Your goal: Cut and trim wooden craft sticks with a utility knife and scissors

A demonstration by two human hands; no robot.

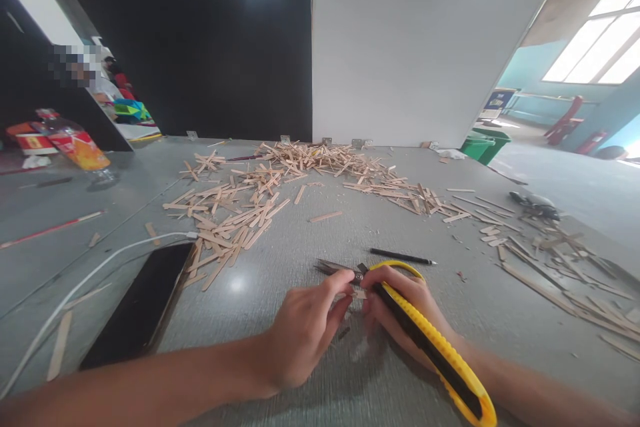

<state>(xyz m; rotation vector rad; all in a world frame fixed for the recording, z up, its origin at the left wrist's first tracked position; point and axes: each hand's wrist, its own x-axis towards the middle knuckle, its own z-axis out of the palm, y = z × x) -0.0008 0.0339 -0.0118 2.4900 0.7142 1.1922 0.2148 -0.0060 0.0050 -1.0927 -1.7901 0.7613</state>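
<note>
My left hand (310,327) is closed in a pinch, with a small pale piece of wooden stick (360,294) at its fingertips. Close against it, my right hand (407,310) is closed around a yellow and black utility knife (435,350), whose body slants down toward me. The right fingertips also meet the small piece; whether they grip it, I cannot tell. Just behind both hands lie scissors (330,267) with dark blades pointing left, partly hidden by my fingers. A black pen (403,256) rests beyond my right hand. Beneath the hands is a small dark fragment (344,332).
Wooden sticks (320,161) are heaped along the back, with scraps (565,260) at right. A phone (145,303) and white cable (95,273) lie left. Farther left are a bottle (77,147) and red pencil (55,228). Black and white panels (430,53) stand behind.
</note>
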